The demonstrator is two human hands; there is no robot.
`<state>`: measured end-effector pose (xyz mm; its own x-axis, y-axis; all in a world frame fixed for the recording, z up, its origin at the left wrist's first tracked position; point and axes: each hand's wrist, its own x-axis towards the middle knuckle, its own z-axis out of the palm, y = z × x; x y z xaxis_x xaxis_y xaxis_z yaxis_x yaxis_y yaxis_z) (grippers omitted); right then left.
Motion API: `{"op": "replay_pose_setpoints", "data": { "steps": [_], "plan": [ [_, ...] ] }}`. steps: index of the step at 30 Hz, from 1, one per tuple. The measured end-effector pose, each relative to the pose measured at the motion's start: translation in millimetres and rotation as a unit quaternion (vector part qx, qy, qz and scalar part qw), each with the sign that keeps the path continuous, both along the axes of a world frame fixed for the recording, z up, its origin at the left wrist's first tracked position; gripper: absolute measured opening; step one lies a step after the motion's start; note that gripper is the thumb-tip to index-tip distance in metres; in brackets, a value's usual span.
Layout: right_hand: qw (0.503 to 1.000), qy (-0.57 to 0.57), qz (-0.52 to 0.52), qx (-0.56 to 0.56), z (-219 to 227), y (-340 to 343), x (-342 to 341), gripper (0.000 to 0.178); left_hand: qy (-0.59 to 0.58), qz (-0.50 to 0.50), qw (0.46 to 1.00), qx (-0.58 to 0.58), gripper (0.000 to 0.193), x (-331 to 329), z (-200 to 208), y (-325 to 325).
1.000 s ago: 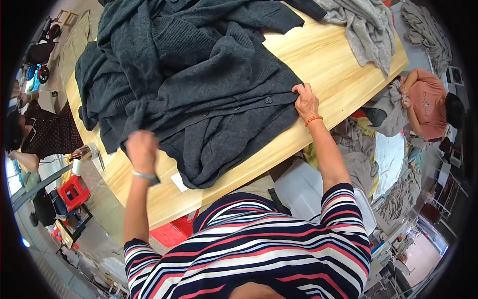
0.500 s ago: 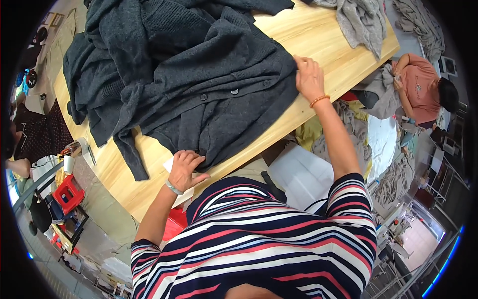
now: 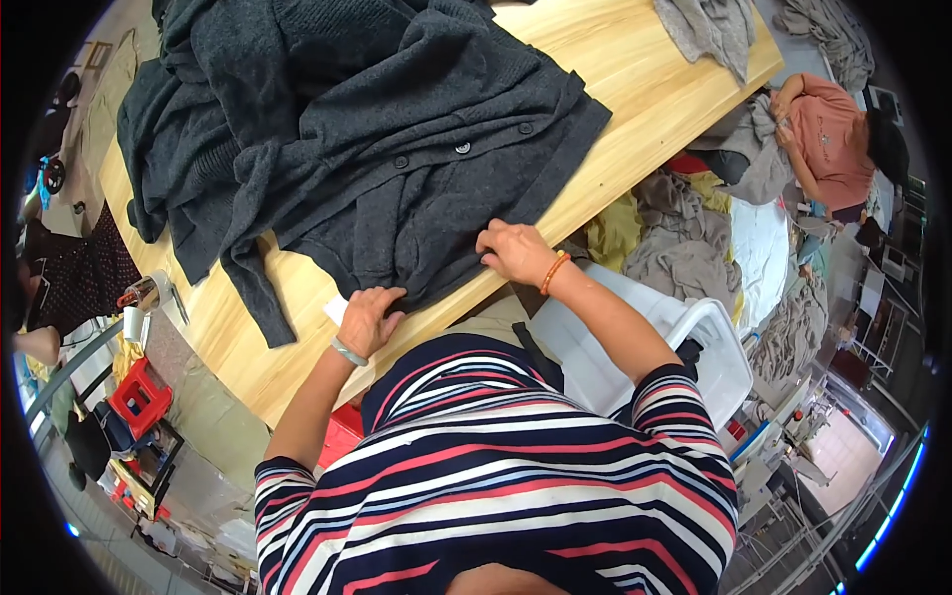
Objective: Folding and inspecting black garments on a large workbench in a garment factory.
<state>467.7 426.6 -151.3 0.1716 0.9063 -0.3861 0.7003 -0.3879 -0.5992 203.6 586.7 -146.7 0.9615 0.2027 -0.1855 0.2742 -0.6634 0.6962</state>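
Observation:
A dark charcoal knitted cardigan (image 3: 436, 188) with buttons down its front lies spread and partly bunched on the wooden table (image 3: 684, 109). Its near edge runs along the table's front side. At the left end of that edge, my left hand (image 3: 369, 319) has its fingers curled over the knit with the thumb close below. My right hand (image 3: 518, 256) grips the same edge farther right, fingers bent down onto the fabric. Under my left fingers, a small white piece (image 3: 337, 310) shows beside the cardigan.
A light grey garment (image 3: 709, 30) hangs over the table's far right corner. Below the right edge stand a white plastic bin (image 3: 709, 327) and heaped grey fabric (image 3: 684, 248). A co-worker in a pink shirt (image 3: 833, 139) handles grey cloth. A red stool (image 3: 139, 397) stands left.
My right hand has moved from the cardigan's right corner toward me and left along its near edge. The right corner now lies free. My left hand stays about where it was, its thumb closer in.

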Motion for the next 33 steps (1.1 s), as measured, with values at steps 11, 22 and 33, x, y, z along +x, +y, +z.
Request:
{"op": "replay_pose_setpoints", "data": {
  "steps": [11,22,33],
  "plan": [
    [0.984,0.149,-0.075,0.056,32.6,11.5,24.6,0.025,0.078,0.189,0.877,-0.435,0.013,-0.4,4.3,42.7],
    [0.985,0.057,-0.058,0.149,58.8,45.1,23.8,0.009,0.102,0.2,0.878,-0.424,0.011,9.7,35.7,81.3],
    [0.972,0.034,-0.085,0.217,43.2,71.0,0.0,0.007,-0.067,0.27,0.956,-0.091,0.021,130.0,-3.4,69.0]
  ]
}}
